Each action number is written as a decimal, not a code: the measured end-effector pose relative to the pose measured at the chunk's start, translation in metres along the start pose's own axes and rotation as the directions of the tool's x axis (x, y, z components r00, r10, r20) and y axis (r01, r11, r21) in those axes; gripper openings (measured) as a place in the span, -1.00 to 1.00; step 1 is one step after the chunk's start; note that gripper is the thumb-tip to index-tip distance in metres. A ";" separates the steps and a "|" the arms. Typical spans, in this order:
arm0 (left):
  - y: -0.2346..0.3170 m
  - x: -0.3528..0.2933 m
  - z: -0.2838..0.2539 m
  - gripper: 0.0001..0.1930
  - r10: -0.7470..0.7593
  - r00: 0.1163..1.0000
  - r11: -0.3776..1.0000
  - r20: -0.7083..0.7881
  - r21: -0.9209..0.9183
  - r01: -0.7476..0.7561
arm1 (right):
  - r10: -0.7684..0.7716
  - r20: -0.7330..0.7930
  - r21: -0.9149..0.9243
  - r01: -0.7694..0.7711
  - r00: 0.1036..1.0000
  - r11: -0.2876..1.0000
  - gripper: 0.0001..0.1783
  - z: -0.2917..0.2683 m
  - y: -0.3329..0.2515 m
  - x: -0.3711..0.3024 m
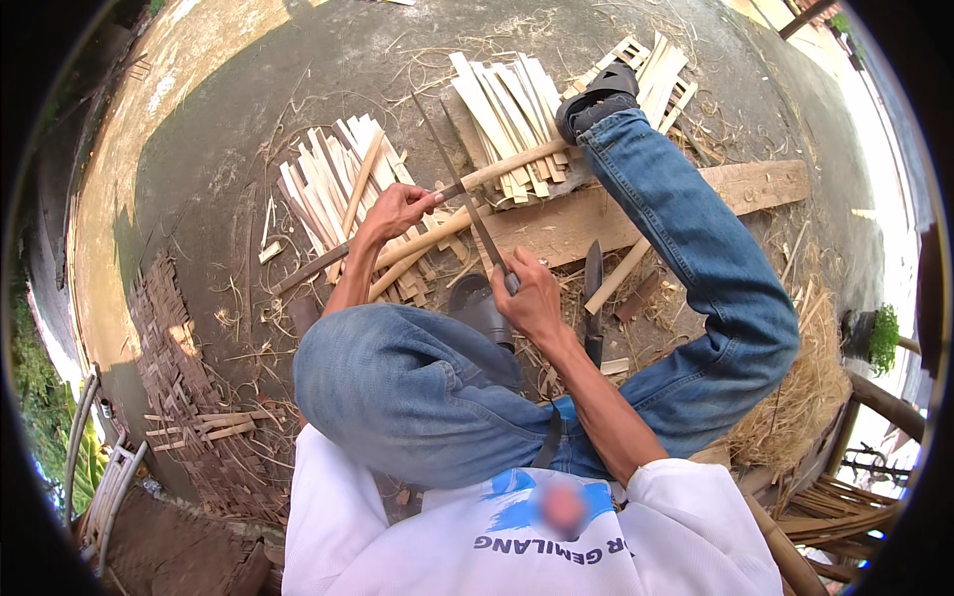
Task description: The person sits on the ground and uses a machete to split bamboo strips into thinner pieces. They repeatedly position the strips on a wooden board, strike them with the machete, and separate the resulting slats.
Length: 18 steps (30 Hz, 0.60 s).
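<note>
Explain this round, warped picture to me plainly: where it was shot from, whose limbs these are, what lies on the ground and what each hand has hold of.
There is no machine here. A wide fisheye camera worn on a person's head looks down, so the edges bend and the person's own arms and knees in blue jeans fill the lower part. The person sits over a concrete floor strewn with shavings. On it lie piles of split bamboo slats, a wooden plank, a woven bamboo mat at the left and a dark knife beside the right leg. The left hand has its grip on a long bamboo stick. The right hand has its grip on the lower end of a thin bamboo strip, which crosses the stick.
</note>
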<state>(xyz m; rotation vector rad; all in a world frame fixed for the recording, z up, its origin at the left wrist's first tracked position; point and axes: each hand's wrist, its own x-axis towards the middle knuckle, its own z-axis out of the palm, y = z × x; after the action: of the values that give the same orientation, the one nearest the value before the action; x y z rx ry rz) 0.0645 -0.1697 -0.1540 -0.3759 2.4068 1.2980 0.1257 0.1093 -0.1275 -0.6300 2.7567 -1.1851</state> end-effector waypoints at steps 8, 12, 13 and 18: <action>-0.009 -0.007 -0.002 -0.48 -0.040 0.999 0.996 0.032 -0.076 0.042 | 0.150 0.087 0.120 -0.160 0.985 0.980 -0.69 -0.039 -0.010 -0.079; -0.014 0.004 0.003 -0.47 -0.014 0.999 1.000 0.035 -0.011 0.015 | 0.038 0.037 0.030 -0.039 0.999 0.999 -0.59 -0.003 -0.007 0.026; -0.005 0.001 0.003 -0.48 -0.033 0.999 0.999 0.027 -0.026 0.033 | 0.023 0.010 0.064 -0.024 1.000 0.998 -0.60 -0.005 -0.008 0.031; -0.005 -0.003 -0.002 -0.46 -0.072 0.996 0.995 0.048 -0.066 0.076 | 0.014 -0.099 0.315 0.018 0.995 0.949 -0.63 -0.007 -0.014 0.015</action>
<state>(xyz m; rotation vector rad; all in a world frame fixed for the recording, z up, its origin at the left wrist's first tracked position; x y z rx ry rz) 0.0689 -0.1738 -0.1553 -0.4452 2.2931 1.3440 0.1148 0.0995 -0.1112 -0.5505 2.5544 -1.6539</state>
